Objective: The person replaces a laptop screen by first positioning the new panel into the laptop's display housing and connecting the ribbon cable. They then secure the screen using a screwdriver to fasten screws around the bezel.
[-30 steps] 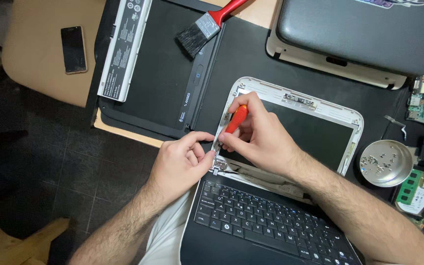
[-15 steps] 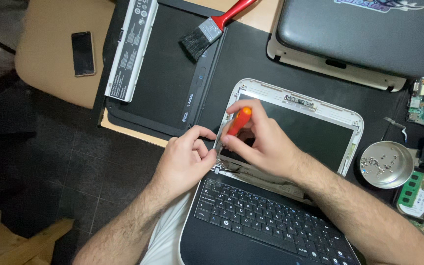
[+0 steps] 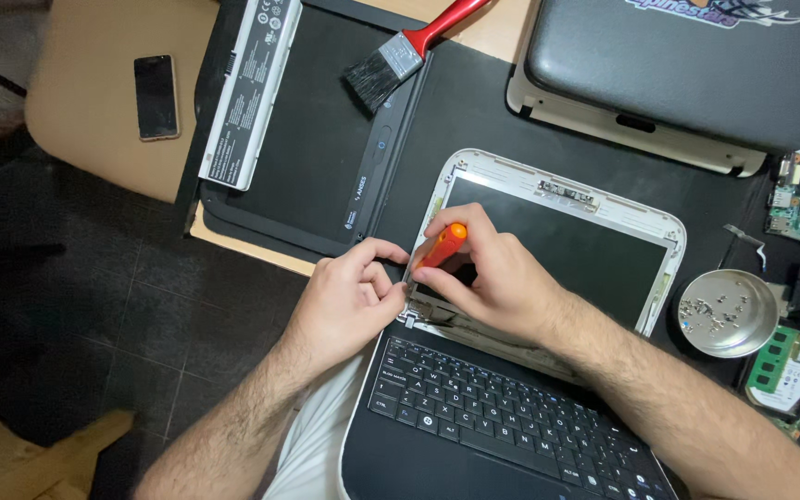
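At the lower left corner of the small white-framed laptop screen (image 3: 557, 245), by the hinge, the right hand (image 3: 497, 278) is closed around an orange-handled screwdriver (image 3: 441, 246), its tip pointing down into that corner; the left hand (image 3: 349, 301) sits just beside it, fingers curled and pinching at the same corner, though whether it grips the frame or only steadies it is hard to tell. The front bezel appears already off, since the bare dark panel and a small camera strip along its top edge lie exposed inside the white back shell; the panel itself remains seated in the shell, and the screen remains joined to the black keyboard base (image 3: 502, 426) resting partly on the person's lap, so the hinge-side work looks unfinished. On the desk, a round metal dish (image 3: 729, 313) right of the screen already holds many loose screws, which suggests a good part of the unscrewing is done; a red-handled black-bristled brush (image 3: 400, 56), a long white battery pack (image 3: 250, 88), a dark phone (image 3: 156, 95), a closed grey laptop (image 3: 687, 69) and green circuit boards (image 3: 793, 366) lie around.
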